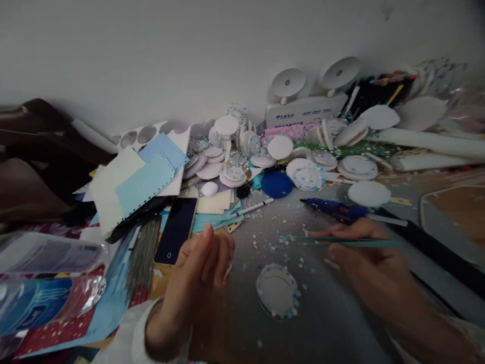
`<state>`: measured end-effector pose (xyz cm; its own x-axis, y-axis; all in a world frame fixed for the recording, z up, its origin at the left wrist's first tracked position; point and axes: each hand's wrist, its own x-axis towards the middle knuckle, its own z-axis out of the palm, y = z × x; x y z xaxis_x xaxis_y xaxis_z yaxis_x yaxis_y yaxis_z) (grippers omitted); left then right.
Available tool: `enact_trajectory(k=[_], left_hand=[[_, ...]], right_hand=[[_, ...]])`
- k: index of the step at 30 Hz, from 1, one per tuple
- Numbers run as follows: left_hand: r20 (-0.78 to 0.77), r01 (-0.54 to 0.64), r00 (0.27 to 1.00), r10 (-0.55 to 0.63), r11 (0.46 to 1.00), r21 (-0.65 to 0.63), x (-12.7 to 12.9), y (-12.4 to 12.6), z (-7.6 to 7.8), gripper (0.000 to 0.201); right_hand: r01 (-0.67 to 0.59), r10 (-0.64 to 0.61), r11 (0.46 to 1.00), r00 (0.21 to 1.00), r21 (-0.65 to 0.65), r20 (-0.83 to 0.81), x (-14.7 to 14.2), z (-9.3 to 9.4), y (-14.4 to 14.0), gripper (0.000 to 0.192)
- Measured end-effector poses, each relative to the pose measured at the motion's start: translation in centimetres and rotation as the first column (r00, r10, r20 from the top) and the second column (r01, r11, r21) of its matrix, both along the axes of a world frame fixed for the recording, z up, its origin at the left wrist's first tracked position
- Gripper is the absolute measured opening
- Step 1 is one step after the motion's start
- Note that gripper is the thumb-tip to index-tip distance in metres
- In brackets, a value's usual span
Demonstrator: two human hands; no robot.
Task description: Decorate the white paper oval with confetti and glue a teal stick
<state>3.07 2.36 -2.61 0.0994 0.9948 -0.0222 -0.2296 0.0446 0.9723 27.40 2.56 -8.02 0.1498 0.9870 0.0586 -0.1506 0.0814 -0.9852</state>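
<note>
My right hand (373,253) is closed around slim green tweezers (352,242), whose tips point left over small scattered blue and white flower-shaped pieces (280,240). Below the tips, a round white disc (276,290) lies on the grey cutting mat (242,323), its rim dotted with such pieces. My left hand (206,258) hovers left of that disc, thumb raised and fingers loosely curled; I see nothing held in it. Just beyond my right hand lies a blue glue gun (337,210), with a small red light and a glue stick at its back.
Many white discs (231,174), some with decorated rims, pile up at the back. A blue lid (277,184) and a white pen (252,208) lie before them. Left are a phone (176,230), coloured paper (146,184) and plastic bottles (49,303). A twin-lamp box (303,111) stands against the wall.
</note>
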Motion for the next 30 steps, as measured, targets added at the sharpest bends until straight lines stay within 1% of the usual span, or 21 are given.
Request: enact_trajectory(k=[1,2,3,5,6,7,8,10,11,13,17,19,21,23,25,27,30], left_hand=[[-0.102,-0.005,0.995,0.008,0.999,0.032,-0.3,0.6,-0.5,0.056],[-0.128,-0.031,0.991,0.038,0.998,0.053,-0.5,1.2,-1.0,0.052],[-0.139,-0.045,0.989,0.054,0.997,0.067,-0.6,1.7,-1.5,0.045],[-0.141,-0.048,0.988,0.057,0.997,0.061,-0.4,2.5,-2.4,0.018],[-0.137,-0.041,0.99,0.046,0.998,0.039,-0.2,2.8,-2.7,0.014],[-0.137,-0.031,0.99,0.032,0.999,0.011,0.0,3.0,-3.0,0.016],[-0.134,-0.029,0.991,0.027,0.999,-0.015,0.3,3.1,-3.3,0.022],[-0.104,-0.046,0.994,0.041,0.998,-0.051,0.7,3.1,-3.6,0.047],[-0.08,-0.051,0.996,0.045,0.997,-0.063,0.8,3.1,-3.8,0.056],[-0.037,-0.042,0.999,0.039,0.997,-0.072,0.8,2.8,-4.3,0.064],[-0.025,-0.001,1.0,-0.001,0.998,-0.062,0.5,2.5,-5.4,0.062],[0.002,-0.009,1.0,0.009,0.998,-0.066,0.4,2.6,-5.9,0.051],[0.036,-0.022,0.999,0.025,0.996,-0.09,0.4,2.6,-6.5,0.035],[0.052,-0.015,0.998,0.022,0.992,-0.128,0.3,2.6,-7.0,0.027],[0.038,0.005,0.999,0.001,0.989,-0.15,0.1,2.5,-7.4,0.03],[0.018,0.014,1.0,-0.012,0.989,-0.145,0.1,2.4,-7.7,0.042],[0.037,0.02,0.999,-0.014,0.989,-0.146,0.1,2.3,-7.7,0.06]], right_hand=[[0.016,-0.022,0.997,0.996,0.073,0.084,0.3,0.1,-0.2,0.017],[0.023,-0.047,0.99,0.985,0.141,0.164,0.5,0.3,-0.4,0.018],[0.026,-0.074,0.979,0.97,0.204,0.232,0.6,0.6,-0.6,0.02],[0.019,-0.121,0.956,0.935,0.294,0.334,0.9,1.1,-1.0,0.024],[0.019,-0.143,0.947,0.918,0.322,0.369,0.9,1.3,-1.1,0.025],[0.017,-0.16,0.941,0.902,0.337,0.401,1.0,1.4,-1.1,0.025],[0.013,-0.17,0.938,0.888,0.346,0.428,1.0,1.5,-1.1,0.025],[0.005,-0.178,0.938,0.866,0.346,0.468,1.0,1.5,-1.0,0.024],[-0.001,-0.174,0.94,0.859,0.341,0.482,0.9,1.3,-0.8,0.023],[-0.029,-0.151,0.943,0.848,0.33,0.507,0.6,0.9,-0.3,0.021],[-0.119,-0.091,0.936,0.827,0.33,0.555,-0.4,-0.2,1.0,0.013],[-0.172,-0.068,0.922,0.811,0.348,0.581,-0.9,-0.8,1.6,0.012],[-0.216,-0.048,0.908,0.797,0.358,0.603,-1.3,-1.3,2.0,0.012],[-0.238,-0.032,0.906,0.785,0.349,0.619,-1.6,-1.7,2.2,0.011],[-0.245,-0.02,0.911,0.777,0.331,0.629,-1.6,-2.1,2.2,0.009],[-0.243,-0.015,0.916,0.774,0.319,0.633,-1.4,-2.3,2.0,0.009],[-0.253,0.006,0.92,0.774,0.3,0.633,-1.2,-2.6,1.8,0.011]])
